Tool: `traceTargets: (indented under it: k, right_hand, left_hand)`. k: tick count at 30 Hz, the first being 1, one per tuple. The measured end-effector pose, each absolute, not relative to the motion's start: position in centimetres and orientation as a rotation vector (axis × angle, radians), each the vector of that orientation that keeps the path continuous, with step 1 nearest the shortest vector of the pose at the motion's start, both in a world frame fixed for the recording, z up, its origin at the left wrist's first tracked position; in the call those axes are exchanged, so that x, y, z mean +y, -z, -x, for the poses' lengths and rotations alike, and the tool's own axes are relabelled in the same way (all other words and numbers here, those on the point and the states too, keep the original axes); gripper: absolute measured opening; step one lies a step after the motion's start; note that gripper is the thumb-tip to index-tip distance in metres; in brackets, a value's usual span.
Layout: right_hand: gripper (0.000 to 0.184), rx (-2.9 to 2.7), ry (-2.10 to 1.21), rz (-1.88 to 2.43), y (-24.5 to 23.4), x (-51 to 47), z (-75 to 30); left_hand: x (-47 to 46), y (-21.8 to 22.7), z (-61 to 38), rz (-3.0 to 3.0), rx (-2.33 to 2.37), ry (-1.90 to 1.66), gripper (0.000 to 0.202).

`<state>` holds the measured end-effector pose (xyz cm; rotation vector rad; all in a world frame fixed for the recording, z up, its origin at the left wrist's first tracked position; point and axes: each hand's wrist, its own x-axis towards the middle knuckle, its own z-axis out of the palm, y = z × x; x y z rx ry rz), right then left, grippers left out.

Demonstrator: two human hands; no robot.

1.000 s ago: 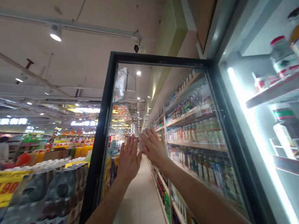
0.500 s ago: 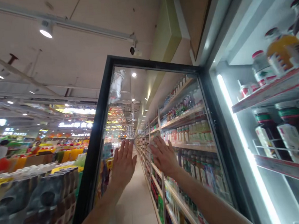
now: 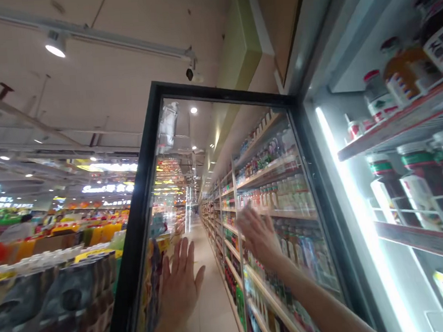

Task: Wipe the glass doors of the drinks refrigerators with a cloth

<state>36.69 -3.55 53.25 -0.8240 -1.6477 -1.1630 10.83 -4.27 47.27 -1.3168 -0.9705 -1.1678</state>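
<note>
Where a transparent glass door with a black rectangular frame (image 3: 216, 196) stands open from a brightly lit grey cabinet (image 3: 357, 184) on the right, the left hand (image 3: 180, 280) is spread wide before the pane's near left part, back toward the viewer. Farther right and higher, the right hand (image 3: 259, 234) is blurred, fingers extended; I cannot tell whether it holds anything, or whether either touches the glass. Dark bottles with green-and-white caps (image 3: 422, 187) fill a right-hand shelf.
</note>
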Motion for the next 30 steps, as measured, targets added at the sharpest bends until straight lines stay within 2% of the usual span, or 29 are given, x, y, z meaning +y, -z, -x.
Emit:
traceTargets:
  k: [4, 6, 10, 16, 22, 27, 30]
  right_hand:
    - [0.047, -1.004, 0.839, 1.127, -52.3, -3.2, -39.7]
    - [0.048, -1.099, 0.891, 1.076, -51.2, -3.3, -37.9]
    - [0.051, -1.673, 1.180, 0.766, -48.0, -3.7, -34.4]
    - [0.052, -1.067, 0.928, 1.083, -46.2, -3.4, -37.8]
    - [0.053, -1.665, 1.144, 0.776, -45.2, -3.7, -35.4]
    - [0.048, -1.056, 0.963, 1.121, -44.9, -3.0, -39.6]
    - [0.050, -1.278, 1.042, 1.018, -44.0, -3.2, -38.5]
  left_hand:
    - [-4.3, -47.2, -11.0, 1.324, -0.987, 1.170, 0.067]
    - [-4.2, -47.2, -11.0, 1.315, -0.980, 1.160, 0.067]
    - [-3.9, -47.3, -10.9, 1.317, -0.969, 1.148, 0.067]
    - [-4.1, -47.1, -11.0, 1.345, -1.006, 1.159, 0.068]
    - [-4.0, -47.0, -10.9, 1.331, -0.998, 1.140, 0.062]
    - [-4.0, -47.0, -11.0, 1.336, -0.981, 1.134, 0.063]
    - [-4.2, -47.5, -11.0, 1.333, -0.960, 1.158, 0.062]
